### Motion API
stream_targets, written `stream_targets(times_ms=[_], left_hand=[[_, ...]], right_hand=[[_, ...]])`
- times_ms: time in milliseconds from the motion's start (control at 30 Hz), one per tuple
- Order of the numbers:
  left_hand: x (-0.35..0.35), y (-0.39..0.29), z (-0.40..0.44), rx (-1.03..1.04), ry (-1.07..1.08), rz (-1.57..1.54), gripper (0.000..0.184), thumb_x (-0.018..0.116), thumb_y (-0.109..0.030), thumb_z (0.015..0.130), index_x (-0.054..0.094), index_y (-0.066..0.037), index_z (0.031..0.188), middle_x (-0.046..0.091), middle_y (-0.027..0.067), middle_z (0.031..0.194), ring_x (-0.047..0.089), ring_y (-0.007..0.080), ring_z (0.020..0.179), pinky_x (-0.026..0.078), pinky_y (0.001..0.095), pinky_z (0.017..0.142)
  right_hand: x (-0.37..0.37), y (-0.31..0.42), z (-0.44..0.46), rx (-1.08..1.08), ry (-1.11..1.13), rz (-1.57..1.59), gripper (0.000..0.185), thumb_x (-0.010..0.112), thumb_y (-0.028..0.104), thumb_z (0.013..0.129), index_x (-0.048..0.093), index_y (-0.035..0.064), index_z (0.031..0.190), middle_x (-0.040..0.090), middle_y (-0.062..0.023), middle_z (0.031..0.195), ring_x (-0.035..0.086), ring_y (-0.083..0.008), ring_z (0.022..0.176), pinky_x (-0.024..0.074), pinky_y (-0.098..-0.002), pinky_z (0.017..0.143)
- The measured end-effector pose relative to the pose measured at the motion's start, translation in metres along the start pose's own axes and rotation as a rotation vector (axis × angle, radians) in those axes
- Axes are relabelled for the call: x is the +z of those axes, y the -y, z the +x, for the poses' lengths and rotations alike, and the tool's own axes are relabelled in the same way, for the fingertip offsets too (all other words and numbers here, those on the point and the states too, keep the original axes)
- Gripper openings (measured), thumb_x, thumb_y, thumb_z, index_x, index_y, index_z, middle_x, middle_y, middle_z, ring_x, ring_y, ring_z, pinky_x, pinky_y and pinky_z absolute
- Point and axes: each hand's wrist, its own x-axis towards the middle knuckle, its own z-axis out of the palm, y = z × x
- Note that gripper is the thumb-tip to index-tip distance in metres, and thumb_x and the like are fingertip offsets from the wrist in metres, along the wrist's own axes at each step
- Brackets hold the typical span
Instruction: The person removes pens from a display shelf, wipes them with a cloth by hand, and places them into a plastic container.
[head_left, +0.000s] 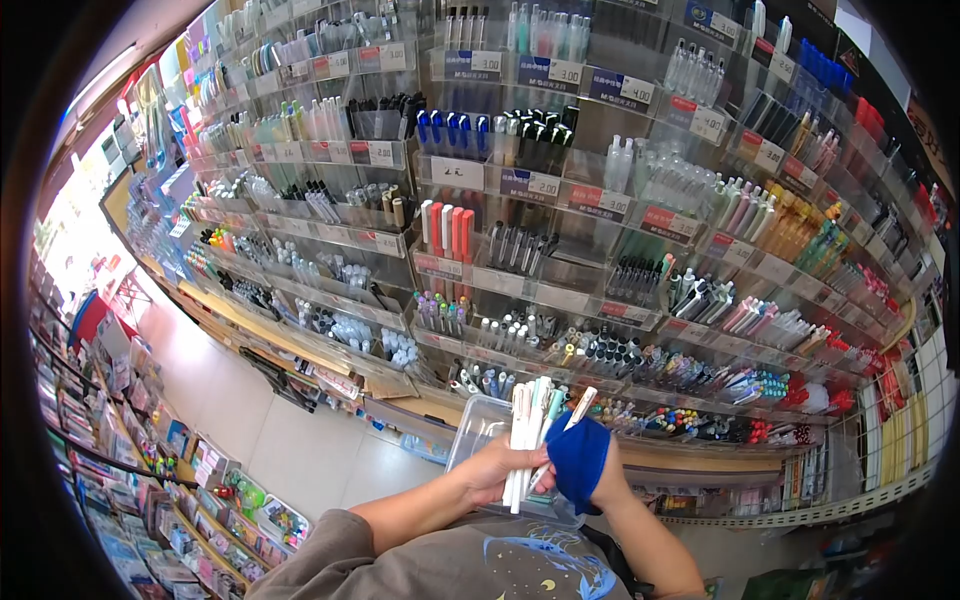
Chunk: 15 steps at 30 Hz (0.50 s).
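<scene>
Left grip (492,470) is closed round a pen bunch (523,425), right grip (608,476) on a blue cloth (579,458) against one pen (582,404) between them; I judge this wiping, the next stroke needing steady hold.

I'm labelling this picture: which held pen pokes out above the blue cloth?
The slanted pale pen, farthest right, emerging from the blue cloth in the right hand; the other pens are bunched together in the left hand.

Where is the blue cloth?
The blue cloth is in the right hand, low and right of centre in the head view, beside the pens in the left hand.
</scene>
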Motion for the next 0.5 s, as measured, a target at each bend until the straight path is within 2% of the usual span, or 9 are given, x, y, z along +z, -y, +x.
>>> stream_targets(times_ms=[133,200,233,267,333,367,433,500], left_hand=[[-0.002,0.003,0.003,0.005,-0.079,0.049,0.019,0.06,-0.009,0.08,0.05,0.001,0.093,0.06,0.0143,0.082,0.063,0.0242,0.076,0.054,0.0304,0.065],[0.007,0.001,-0.002,0.015,-0.062,0.066,0.019,0.06,-0.009,0.08,0.05,0.002,0.092,0.06,0.0143,0.082,0.063,0.0254,0.077,0.054,0.0312,0.066],[0.014,0.001,-0.006,0.01,-0.093,0.097,0.016,0.059,-0.008,0.081,0.051,0.001,0.09,0.06,0.0125,0.079,0.063,0.0218,0.072,0.053,0.0282,0.062],[0.009,0.002,-0.005,0.008,-0.079,0.116,0.015,0.06,-0.008,0.08,0.051,0.0,0.089,0.059,0.0119,0.077,0.061,0.0209,0.069,0.052,0.0278,0.06],[-0.005,0.007,-0.003,0.002,-0.054,0.154,0.015,0.062,-0.008,0.079,0.051,-0.002,0.087,0.059,0.0108,0.072,0.059,0.019,0.063,0.049,0.0271,0.056],[0.003,0.004,-0.004,0.058,-0.09,0.13,0.015,0.062,-0.006,0.078,0.051,-0.002,0.086,0.057,0.0083,0.067,0.054,0.0153,0.056,0.043,0.0238,0.051],[0.005,0.004,-0.003,0.088,-0.156,0.107,0.015,0.062,-0.006,0.078,0.051,-0.002,0.086,0.057,0.0082,0.067,0.054,0.0151,0.056,0.044,0.0241,0.051],[0.005,0.002,-0.002,0.137,-0.188,0.112,0.014,0.062,-0.006,0.078,0.051,-0.002,0.086,0.057,0.0081,0.068,0.054,0.0143,0.056,0.044,0.0237,0.05]], right_hand=[[0.003,-0.005,0.003,-0.062,-0.154,-0.04,0.006,0.058,0.007,0.079,0.054,0.0024,0.078,0.053,0.0001,0.068,0.049,-0.0071,0.057,0.0404,-0.0221,0.052],[0.002,0.009,0.007,-0.036,-0.339,-0.007,0.008,0.056,0.008,0.08,0.054,0.0033,0.074,0.053,0.0005,0.066,0.048,-0.0064,0.057,0.0387,-0.0222,0.05],[-0.002,0.012,0.013,-0.096,-0.425,-0.08,0.008,0.055,0.009,0.081,0.054,0.0041,0.074,0.052,0.0007,0.065,0.047,-0.0059,0.057,0.0379,-0.0223,0.049],[-0.005,0.023,0.013,-0.039,-0.424,-0.009,0.008,0.055,0.009,0.081,0.054,0.0042,0.075,0.052,0.0007,0.065,0.047,-0.0056,0.057,0.0373,-0.0221,0.049],[-0.013,0.022,0.013,-0.081,-0.357,0.054,0.01,0.055,0.011,0.081,0.053,0.0025,0.078,0.051,-0.0019,0.067,0.048,-0.0088,0.057,0.0387,-0.0225,0.05],[-0.01,0.02,0.013,-0.063,-0.365,0.075,0.009,0.055,0.01,0.081,0.054,0.0029,0.077,0.052,-0.0012,0.067,0.048,-0.0081,0.057,0.0382,-0.0222,0.05],[-0.002,0.013,0.01,-0.027,-0.38,0.114,0.008,0.054,0.008,0.082,0.054,0.0035,0.076,0.052,0.0002,0.066,0.047,-0.0068,0.057,0.0371,-0.0214,0.05],[-0.002,0.0,0.006,-0.063,-0.172,-0.033,0.005,0.055,0.006,0.082,0.054,0.0022,0.079,0.055,-0.0011,0.071,0.051,-0.0083,0.061,0.0407,-0.0218,0.055]])
